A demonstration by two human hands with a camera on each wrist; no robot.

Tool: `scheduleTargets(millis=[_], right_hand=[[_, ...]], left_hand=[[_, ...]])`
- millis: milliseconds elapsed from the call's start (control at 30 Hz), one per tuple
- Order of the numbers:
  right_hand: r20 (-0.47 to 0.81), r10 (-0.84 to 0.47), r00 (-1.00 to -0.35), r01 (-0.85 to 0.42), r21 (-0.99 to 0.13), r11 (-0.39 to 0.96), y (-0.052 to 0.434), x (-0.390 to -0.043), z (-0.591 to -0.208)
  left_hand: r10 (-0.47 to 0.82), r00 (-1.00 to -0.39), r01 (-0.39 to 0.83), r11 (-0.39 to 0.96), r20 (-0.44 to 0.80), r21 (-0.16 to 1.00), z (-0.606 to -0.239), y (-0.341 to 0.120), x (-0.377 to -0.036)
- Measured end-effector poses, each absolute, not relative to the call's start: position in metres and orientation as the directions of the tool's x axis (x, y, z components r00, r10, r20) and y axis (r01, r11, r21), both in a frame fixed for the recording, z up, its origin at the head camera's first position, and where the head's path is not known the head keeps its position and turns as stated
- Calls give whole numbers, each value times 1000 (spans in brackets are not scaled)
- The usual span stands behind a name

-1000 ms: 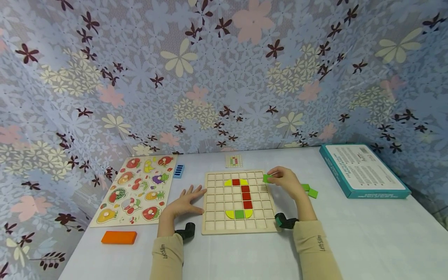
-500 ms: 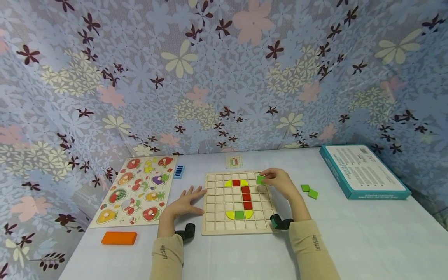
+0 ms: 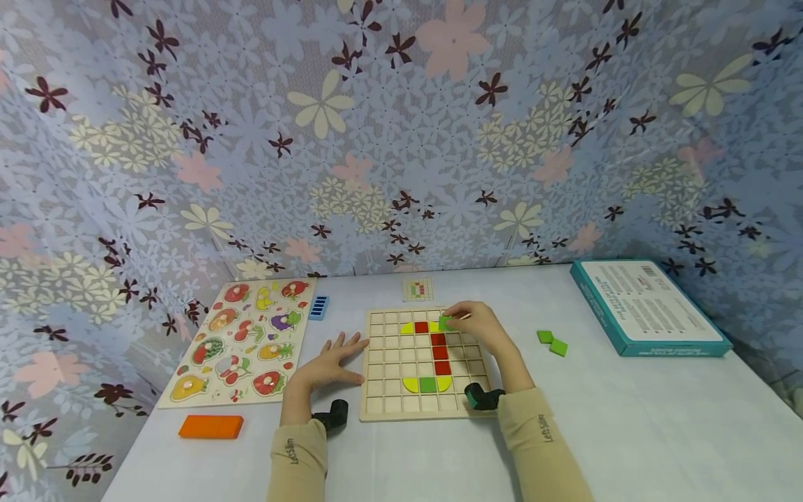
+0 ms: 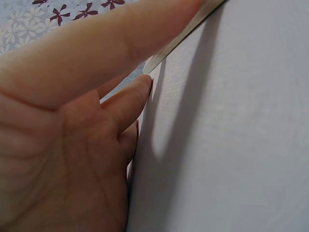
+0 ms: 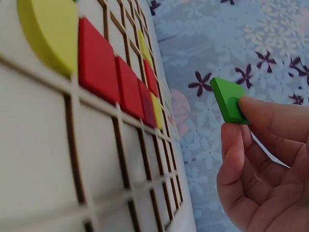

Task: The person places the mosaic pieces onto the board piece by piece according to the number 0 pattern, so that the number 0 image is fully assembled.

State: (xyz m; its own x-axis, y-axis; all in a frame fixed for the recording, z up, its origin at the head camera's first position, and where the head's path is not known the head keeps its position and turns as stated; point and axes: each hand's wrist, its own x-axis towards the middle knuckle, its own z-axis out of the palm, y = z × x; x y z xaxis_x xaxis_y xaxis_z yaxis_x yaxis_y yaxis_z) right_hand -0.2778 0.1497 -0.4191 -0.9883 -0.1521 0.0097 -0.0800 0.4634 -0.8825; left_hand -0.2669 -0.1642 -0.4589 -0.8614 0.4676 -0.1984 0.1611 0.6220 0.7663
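Green square tile (image 3: 445, 323), flat-faced, thin

White counter (image 3: 627, 432) under the hands, cloth-like weave up close. Floral backdrop (image 3: 376, 139) rises beyond the hands and wraps both sides: blue-grey with pale blue, cream, pink and dark maroon flowers. Even, soft light, faint shadows on counter.

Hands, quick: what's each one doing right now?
Left hand: open, fingers flat on the table beside the grid board.
Right hand: pinching a green tile.
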Motion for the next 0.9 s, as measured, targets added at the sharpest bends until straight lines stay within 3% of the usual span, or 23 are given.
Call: scheduleTargets(millis=[567,900], right_hand=[[-28,-192,-981,-87,-820,566,110,-284,-429],[-48,-212,-976,-77,-835,545,95,-286,-434]], left_hand=[[458,-867,146,612,-197,777,-460,-163,-268],[465,-865,165,619,-189,768,-462,-164,-268]])
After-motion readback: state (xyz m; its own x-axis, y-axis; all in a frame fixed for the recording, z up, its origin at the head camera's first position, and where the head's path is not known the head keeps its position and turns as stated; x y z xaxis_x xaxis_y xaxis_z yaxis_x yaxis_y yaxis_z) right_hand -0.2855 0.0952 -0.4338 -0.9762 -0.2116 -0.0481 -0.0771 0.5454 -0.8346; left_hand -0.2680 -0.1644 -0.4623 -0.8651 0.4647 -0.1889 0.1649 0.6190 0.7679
